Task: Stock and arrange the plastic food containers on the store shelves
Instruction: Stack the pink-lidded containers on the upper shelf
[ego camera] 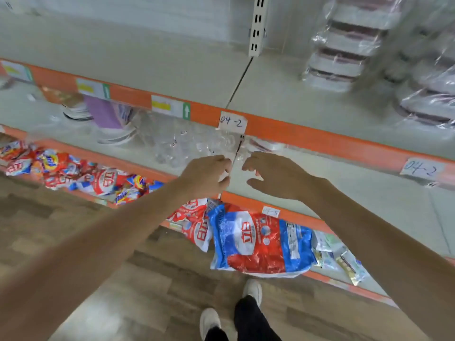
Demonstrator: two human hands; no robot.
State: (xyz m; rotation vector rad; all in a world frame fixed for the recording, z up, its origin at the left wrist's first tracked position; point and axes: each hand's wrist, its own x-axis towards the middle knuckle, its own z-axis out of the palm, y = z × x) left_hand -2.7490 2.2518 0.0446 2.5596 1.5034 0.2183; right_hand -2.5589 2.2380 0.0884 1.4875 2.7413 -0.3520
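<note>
- Your shelving fills the view: pale grey decks with orange front rails, the rail of the upper deck carrying paper labels, two of them handwritten "04-2".
- Your stock of plastic food containers stands on the upper deck at the right, in leaning stacks, each wrapped in clear film; the bodies read whitish with dark reddish bands. The stacks are blurred and cut off at the top and right edges, so no count can be taken.
- On the middle deck, under the rail, lies a cluster of clear plastic containers, glassy and hard to separate from one another; their outlines cannot be resolved.
- Left of that cluster sit stacked round dishes with a purple item beside them, partly hidden by the rail.
- The lowest deck holds red, white and blue bags, one hanging over the front edge; the print is not legible in full.
- Your left hand is at the front of the middle deck, fingers curled; glare at the fingertips prevents me saying whether it holds clear film or nothing.
- Your right hand is just beside it, apart from it, fingers loosely bent and spread, holding nothing visible.
- Your white shoes show on the wood-pattern floor below.
</note>
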